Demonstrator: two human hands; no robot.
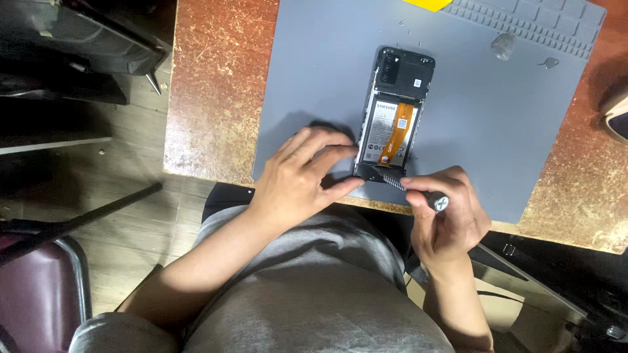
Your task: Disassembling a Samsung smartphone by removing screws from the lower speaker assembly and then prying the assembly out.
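Steadying the opened phone (392,111) on the grey mat (314,72) near the table (209,98) edge, the left hand (297,176) lay spread and empty while the right hand (448,219) clamped a screwdriver (409,188) at its bottom; unscrewing seemingly demanded steady downward pressure.

A worn wooden table (216,98) with a mottled reddish-brown top carries a large grey work mat (314,72) that covers most of its middle. On the mat, near its centre, lies an opened phone (392,111) with its back cover off. Beyond the phone, toward the mat's far ridged edge, sit a yellow piece (428,4) and a small clear disc (504,46).
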